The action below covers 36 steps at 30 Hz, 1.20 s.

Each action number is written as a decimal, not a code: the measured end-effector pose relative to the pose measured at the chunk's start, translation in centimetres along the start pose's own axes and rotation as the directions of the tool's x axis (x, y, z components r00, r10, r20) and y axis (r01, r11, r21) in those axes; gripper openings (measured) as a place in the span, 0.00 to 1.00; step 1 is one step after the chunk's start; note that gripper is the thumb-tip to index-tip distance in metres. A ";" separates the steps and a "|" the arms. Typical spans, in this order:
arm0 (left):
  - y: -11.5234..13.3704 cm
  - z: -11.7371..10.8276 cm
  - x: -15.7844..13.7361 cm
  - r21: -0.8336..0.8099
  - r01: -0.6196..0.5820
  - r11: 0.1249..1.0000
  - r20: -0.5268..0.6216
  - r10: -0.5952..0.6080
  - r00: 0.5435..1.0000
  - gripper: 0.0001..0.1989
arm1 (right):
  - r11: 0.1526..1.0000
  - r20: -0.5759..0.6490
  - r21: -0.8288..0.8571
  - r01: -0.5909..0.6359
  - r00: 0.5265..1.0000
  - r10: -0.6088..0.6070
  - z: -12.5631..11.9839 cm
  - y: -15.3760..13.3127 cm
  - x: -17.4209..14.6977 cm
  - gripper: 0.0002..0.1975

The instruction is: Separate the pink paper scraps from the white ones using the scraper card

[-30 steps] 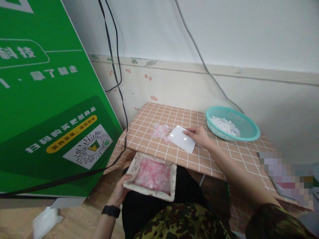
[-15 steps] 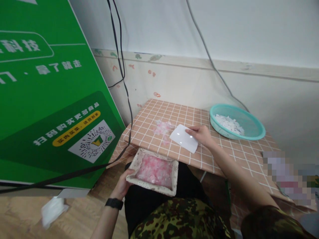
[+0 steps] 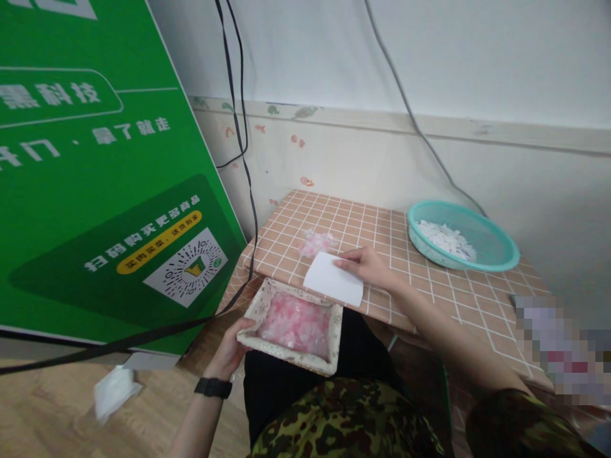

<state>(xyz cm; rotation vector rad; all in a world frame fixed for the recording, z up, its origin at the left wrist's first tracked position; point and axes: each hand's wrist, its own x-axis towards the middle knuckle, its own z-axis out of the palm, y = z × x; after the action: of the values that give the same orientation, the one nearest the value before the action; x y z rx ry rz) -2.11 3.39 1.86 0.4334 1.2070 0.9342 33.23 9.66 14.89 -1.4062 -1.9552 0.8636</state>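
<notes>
My left hand [image 3: 235,343] grips the left side of a fabric-lined basket [image 3: 335,343], held just below the table's front edge. Pink and white fluffy bits [image 3: 296,323] fill the basket, seemingly with some clear plastic among them. In my right hand [image 3: 366,266] is a white plastic sheet [image 3: 329,278], pinched along its far right edge. The sheet lies tilted near the table edge, just above the basket's rim. Behind it, a small pile of pink and white fluff [image 3: 316,243] rests on the checked tablecloth.
A turquoise colander [image 3: 496,257] with white scraps stands on the table [image 3: 372,222] at right. A large green panel [image 3: 109,191] rises on the left, with a black strap [image 3: 157,331] hanging across it. A white packet [image 3: 114,391] lies on the floor.
My right hand has drawn the white sheet leftward and toward me, to the table's front edge above the basket. Less fluff shows near the edge. My left hand still holds the basket.
</notes>
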 end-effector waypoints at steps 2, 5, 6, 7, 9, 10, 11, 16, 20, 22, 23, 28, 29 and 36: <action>0.3 0.1 -0.2 0.009 -0.015 1.000 -0.014 0.015 1.000 0.14 | 0.997 -0.184 -0.069 -0.041 0.982 0.028 -1.8 1.1 0.0 0.21; 0.5 0.0 -0.2 0.010 -0.031 0.999 -0.033 0.031 0.999 0.15 | 0.962 -0.435 -0.201 -0.184 0.897 0.081 -3.9 3.3 0.2 0.20; 0.6 -0.1 0.0 0.008 -0.030 1.000 -0.031 0.031 0.999 0.15 | 0.949 -0.461 -0.228 -0.218 0.883 0.091 -4.2 3.9 0.2 0.20; 0.6 -0.3 0.1 0.005 -0.031 1.000 -0.025 0.031 0.999 0.14 | 0.942 -0.458 -0.247 -0.228 0.884 0.094 -4.3 4.3 0.3 0.20; 0.8 -0.5 0.5 -0.004 -0.040 0.999 -0.006 0.040 0.999 0.12 | 0.948 -0.403 -0.248 -0.198 0.911 0.085 -3.9 4.7 0.6 0.19; 0.9 -0.6 0.7 -0.009 -0.049 0.999 0.009 0.049 0.999 0.11 | 0.957 -0.363 -0.236 -0.166 0.929 0.072 -3.5 4.6 0.8 0.19; 1.0 -0.7 0.9 -0.014 -0.060 0.998 0.025 0.061 0.998 0.11 | 0.967 -0.322 -0.219 -0.132 0.945 0.056 -3.1 4.3 1.0 0.20; 2.1 -0.6 1.2 -0.021 -0.077 0.997 0.026 0.078 0.997 0.13 | 0.981 -0.238 -0.190 -0.049 0.971 0.003 -1.4 2.8 2.1 0.20; 3.0 -0.4 1.5 -0.014 -0.092 0.996 0.025 0.093 0.995 0.14 | 0.989 -0.192 -0.142 -0.036 0.981 0.008 -0.4 2.1 3.1 0.20; 3.4 -0.4 1.8 0.005 -0.112 0.994 0.029 0.112 0.993 0.15 | 0.993 -0.148 -0.117 -0.019 0.989 0.002 0.1 1.8 3.7 0.19; 3.6 -0.5 1.9 0.017 -0.126 0.992 0.027 0.125 0.992 0.15 | 0.994 -0.145 -0.113 -0.013 0.989 -0.004 0.3 1.7 4.0 0.19; 4.2 -0.4 2.2 0.046 -0.175 0.983 0.024 0.174 0.984 0.14 | 0.994 -0.153 -0.113 0.007 0.988 -0.024 2.0 0.4 4.8 0.18; 4.3 -0.4 2.3 0.048 -0.176 0.983 0.023 0.175 0.984 0.13 | 0.995 -0.118 -0.100 0.022 0.992 -0.034 2.5 0.0 4.7 0.17; 3.8 -0.8 2.2 0.033 -0.156 0.987 0.010 0.156 0.988 0.12 | 0.996 0.027 -0.010 0.084 0.996 -0.084 1.0 -1.2 3.6 0.19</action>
<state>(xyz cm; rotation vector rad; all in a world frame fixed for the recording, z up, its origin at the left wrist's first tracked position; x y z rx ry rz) -4.11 7.19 3.04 0.5637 1.1960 1.0462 30.80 12.66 15.51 -1.3152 -2.0270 0.8384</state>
